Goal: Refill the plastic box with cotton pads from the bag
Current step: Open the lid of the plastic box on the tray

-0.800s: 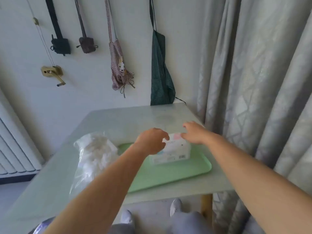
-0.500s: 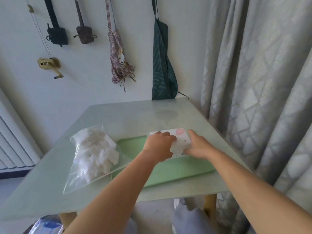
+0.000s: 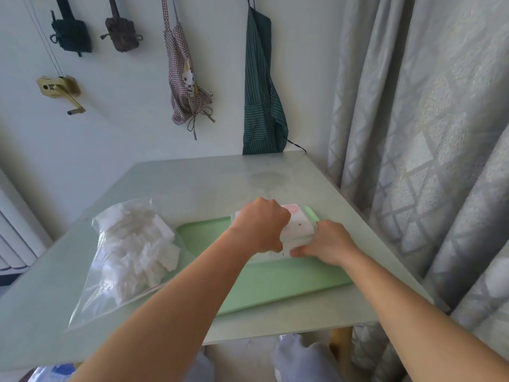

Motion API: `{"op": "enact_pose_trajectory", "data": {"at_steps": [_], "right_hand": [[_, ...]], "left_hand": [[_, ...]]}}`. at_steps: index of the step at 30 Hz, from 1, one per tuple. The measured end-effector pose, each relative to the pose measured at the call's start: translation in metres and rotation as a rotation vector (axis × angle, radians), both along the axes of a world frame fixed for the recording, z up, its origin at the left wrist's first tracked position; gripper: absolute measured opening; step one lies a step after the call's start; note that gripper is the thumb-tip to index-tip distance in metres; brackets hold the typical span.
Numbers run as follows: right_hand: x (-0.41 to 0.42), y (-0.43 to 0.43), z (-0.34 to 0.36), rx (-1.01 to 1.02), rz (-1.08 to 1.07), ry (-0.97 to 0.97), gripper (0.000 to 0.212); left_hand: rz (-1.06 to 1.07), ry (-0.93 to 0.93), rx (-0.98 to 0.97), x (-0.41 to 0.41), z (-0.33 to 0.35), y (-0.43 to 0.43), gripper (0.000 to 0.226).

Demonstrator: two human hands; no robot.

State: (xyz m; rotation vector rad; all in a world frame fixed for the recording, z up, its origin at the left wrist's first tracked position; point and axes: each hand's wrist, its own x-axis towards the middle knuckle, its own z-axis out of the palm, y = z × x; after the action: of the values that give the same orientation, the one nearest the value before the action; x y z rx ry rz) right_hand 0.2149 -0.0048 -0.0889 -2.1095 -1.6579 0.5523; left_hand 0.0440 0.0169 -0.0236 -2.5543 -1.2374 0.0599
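Observation:
A small white plastic box (image 3: 298, 230) with a pink mark on its lid stands at the back right of a pale green tray (image 3: 264, 285). My left hand (image 3: 260, 226) is clamped over the box's left side and top. My right hand (image 3: 327, 242) grips its near right corner, fingers on the lid's edge. The lid looks closed, though much of it is hidden by my hands. A clear plastic bag (image 3: 129, 252) full of white cotton pads lies on the table left of the tray, its near end overlapping the tray's edge.
The pale glass table (image 3: 214, 180) stands against a white wall where aprons (image 3: 261, 86) and small pouches hang. A grey curtain (image 3: 429, 133) runs close along the table's right edge. A radiator is at the left.
Both hands have gone from hovering at the box to gripping it. My right hand slid down to the box's near right corner. The camera has dipped closer to the table.

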Motion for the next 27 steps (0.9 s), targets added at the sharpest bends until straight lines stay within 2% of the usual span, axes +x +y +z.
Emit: {"op": "enact_pose_trajectory", "data": {"at_steps": [6,10,13,15,17,20,23,27], "right_hand": [[0.005,0.002,0.003,-0.052,0.046,0.061,0.083],[0.007,0.006,0.000,-0.018,0.022,0.117,0.065],[0.004,0.008,-0.003,0.005,0.029,0.041,0.042],[0.002,0.007,-0.001,-0.012,0.036,0.008,0.040],[0.000,0.004,0.003,-0.006,0.044,-0.011,0.053],[-0.005,0.001,0.006,0.019,0.079,-0.067,0.055],[-0.012,0.001,0.005,0.043,0.064,-0.111,0.054],[-0.016,0.006,0.000,0.061,0.026,-0.148,0.055]], "left_hand": [[-0.006,-0.247,-0.070,-0.014,0.019,0.020,0.041],[0.058,-0.572,-0.111,-0.029,0.028,0.039,0.024],[0.083,-0.731,-0.005,-0.037,0.027,0.048,0.013],[0.186,-0.759,0.088,-0.045,0.024,0.056,0.007],[0.306,-0.689,0.079,-0.054,0.020,0.061,0.031],[0.415,-0.589,-0.095,-0.065,0.005,0.058,0.056],[0.460,-0.575,-0.213,-0.070,-0.020,0.044,0.055],[0.428,-0.745,-0.231,-0.069,-0.044,0.024,0.039]]}}
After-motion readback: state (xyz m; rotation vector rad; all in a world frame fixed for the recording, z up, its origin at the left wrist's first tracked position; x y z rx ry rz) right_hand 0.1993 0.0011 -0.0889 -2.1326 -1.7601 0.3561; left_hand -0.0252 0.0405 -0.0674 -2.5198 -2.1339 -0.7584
